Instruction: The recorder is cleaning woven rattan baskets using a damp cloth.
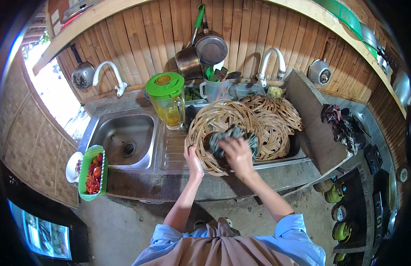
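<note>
My left hand (194, 163) grips the near left rim of a round woven rattan plate (225, 111), which is tilted over the drainboard. Bunched in my right hand (237, 153) is a dark green patterned cloth (217, 143), pressed against the inside of the plate; the fingers are slightly blurred. More woven plates (273, 138) are piled to the right, over the right sink basin (294, 143), and hide most of it.
A blender jug with a green lid (165, 99) stands left of the plate, near the left basin (125, 139). At the counter's left edge sits a green tray (104, 179) of red chillies and tomatoes. A partition (313, 116) rises on the right. Two white faucets (107, 71) arch behind.
</note>
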The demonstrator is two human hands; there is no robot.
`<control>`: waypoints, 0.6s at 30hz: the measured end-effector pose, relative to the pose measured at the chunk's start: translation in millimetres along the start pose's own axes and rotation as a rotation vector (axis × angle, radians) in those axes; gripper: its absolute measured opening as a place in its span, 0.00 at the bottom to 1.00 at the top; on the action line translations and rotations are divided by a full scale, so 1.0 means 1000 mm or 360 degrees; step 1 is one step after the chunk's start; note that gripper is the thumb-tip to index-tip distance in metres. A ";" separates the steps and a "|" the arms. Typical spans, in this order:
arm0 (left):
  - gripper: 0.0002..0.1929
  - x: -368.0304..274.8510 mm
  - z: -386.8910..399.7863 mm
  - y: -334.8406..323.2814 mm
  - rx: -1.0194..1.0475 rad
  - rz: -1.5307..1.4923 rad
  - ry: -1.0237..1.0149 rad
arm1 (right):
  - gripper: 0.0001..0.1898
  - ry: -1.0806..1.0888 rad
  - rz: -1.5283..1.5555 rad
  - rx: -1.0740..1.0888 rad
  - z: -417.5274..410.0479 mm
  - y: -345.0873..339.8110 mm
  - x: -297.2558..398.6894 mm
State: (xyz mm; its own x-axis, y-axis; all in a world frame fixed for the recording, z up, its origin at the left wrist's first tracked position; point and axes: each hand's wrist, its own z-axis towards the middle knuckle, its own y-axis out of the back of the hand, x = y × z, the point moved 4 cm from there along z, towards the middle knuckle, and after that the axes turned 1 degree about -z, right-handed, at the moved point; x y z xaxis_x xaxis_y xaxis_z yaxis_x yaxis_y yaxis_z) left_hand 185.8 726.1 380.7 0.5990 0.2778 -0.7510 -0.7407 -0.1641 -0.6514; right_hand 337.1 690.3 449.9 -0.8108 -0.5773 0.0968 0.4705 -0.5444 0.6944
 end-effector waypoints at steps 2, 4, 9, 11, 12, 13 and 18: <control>0.23 0.002 -0.003 -0.005 0.0015 -0.0059 0.0057 | 0.25 -0.0142 -0.0178 -0.0165 0.023 0.015 -0.014; 0.22 -0.006 -0.010 -0.014 -0.0086 0.0091 -0.0092 | 0.28 -0.0232 -0.0300 -0.0166 0.038 0.016 -0.020; 0.21 -0.011 -0.012 -0.025 -0.0078 -0.0002 -0.0079 | 0.28 -0.0156 -0.0242 -0.0123 0.026 -0.016 -0.008; 0.24 -0.016 -0.010 -0.018 -0.0062 0.0070 -0.0167 | 0.32 -0.0020 -0.0183 -0.0090 0.015 -0.025 0.011; 0.24 -0.018 -0.009 -0.015 -0.0067 0.0072 -0.0170 | 0.32 0.0031 -0.0060 -0.0066 0.007 -0.028 0.020; 0.22 -0.021 -0.009 -0.013 -0.0057 0.0100 -0.0200 | 0.32 0.0085 0.0060 -0.0045 -0.002 -0.028 0.029; 0.19 -0.018 -0.008 -0.003 -0.0080 -0.0029 -0.0221 | 0.30 0.0190 0.0120 -0.0145 0.007 -0.002 0.014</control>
State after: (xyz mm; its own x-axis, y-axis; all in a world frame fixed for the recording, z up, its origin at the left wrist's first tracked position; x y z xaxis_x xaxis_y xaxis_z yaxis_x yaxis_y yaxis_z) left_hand 179.5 713.7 395.1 0.5619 0.4088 -0.7192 -0.7119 -0.2039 -0.6720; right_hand 322.5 686.9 455.0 -0.7273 -0.6840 0.0569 0.5625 -0.5465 0.6204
